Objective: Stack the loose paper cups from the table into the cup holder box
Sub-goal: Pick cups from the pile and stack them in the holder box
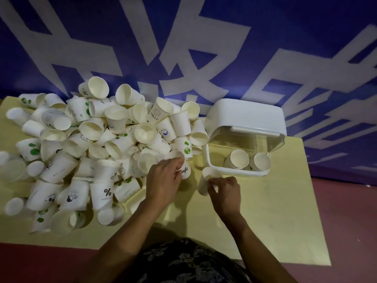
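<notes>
Head view. Nearest the camera, a dark patterned garment (189, 262) fills the lower edge; both forearms extend from it over the yellow table (275, 211). The right hand (225, 194) has its fingers curled round a white paper cup (206, 180), which tilts with its long axis running up and slightly right, mouth toward the cup holder box (244, 139). The box stands just beyond and to the right of this hand, its white lid raised and its front open; two stacks of cups (250, 161) already sit inside, mouths facing the camera. The right hand is the nearer one to the box, and nothing lies between the held cup and the opening. The left hand (163, 178) pinches the rim of another cup (184, 170) at the near edge of the loose cup heap (91, 150), which covers the table's left half and presses against the box's left side. Behind rises a blue wall with white characters (183, 48).
</notes>
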`<state>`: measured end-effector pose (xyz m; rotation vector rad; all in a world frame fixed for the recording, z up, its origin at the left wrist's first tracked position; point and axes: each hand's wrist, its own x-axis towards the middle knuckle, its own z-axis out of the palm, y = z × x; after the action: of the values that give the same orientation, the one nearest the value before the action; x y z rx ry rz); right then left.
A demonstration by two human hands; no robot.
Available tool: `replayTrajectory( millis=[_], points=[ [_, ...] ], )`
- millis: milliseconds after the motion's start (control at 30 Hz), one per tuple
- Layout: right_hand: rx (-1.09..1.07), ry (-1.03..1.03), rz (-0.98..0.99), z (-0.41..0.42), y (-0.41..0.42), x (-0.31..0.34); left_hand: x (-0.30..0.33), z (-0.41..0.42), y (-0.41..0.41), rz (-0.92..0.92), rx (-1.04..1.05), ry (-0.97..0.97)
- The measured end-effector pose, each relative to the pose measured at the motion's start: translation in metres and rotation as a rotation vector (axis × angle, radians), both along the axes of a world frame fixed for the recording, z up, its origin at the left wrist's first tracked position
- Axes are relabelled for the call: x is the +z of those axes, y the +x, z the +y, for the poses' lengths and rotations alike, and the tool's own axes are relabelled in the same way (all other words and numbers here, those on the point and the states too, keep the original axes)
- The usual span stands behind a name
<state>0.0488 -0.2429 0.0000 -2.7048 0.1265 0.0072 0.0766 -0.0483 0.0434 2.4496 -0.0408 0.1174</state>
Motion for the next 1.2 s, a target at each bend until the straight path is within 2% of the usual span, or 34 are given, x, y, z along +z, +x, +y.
replayTrajectory(
  millis=[233,367,500,567,667,800,967,1200],
  points=[
    [-0.132,0.027,-0.186,-0.073,0.011,0.028,0.002,-0.067,0.024,-0.011,-0.147,-0.005],
    [-0.224,0.102,-0.149,-0.112,0.018,0.034,0.003,-0.105,0.036,-0.036,-0.237,-0.047],
    [-0.290,0.101,-0.225,-0.148,0.023,0.036,0.003,-0.142,0.051,-0.054,-0.298,-0.057],
    [-0.261,0.067,-0.250,-0.164,0.026,0.035,-0.001,-0.159,0.057,-0.049,-0.315,-0.039],
    [-0.182,0.032,-0.176,-0.183,0.031,0.025,-0.010,-0.181,0.065,-0.012,-0.352,0.021],
    [-0.065,-0.024,-0.028,-0.197,0.041,0.004,-0.030,-0.200,0.072,0.128,-0.404,0.183],
    [0.053,-0.076,0.016,-0.205,0.057,-0.013,-0.052,-0.213,0.078,0.269,-0.418,0.284],
    [0.208,-0.138,0.051,-0.214,0.082,-0.028,-0.067,-0.225,0.082,0.336,-0.379,0.297]
  ],
)
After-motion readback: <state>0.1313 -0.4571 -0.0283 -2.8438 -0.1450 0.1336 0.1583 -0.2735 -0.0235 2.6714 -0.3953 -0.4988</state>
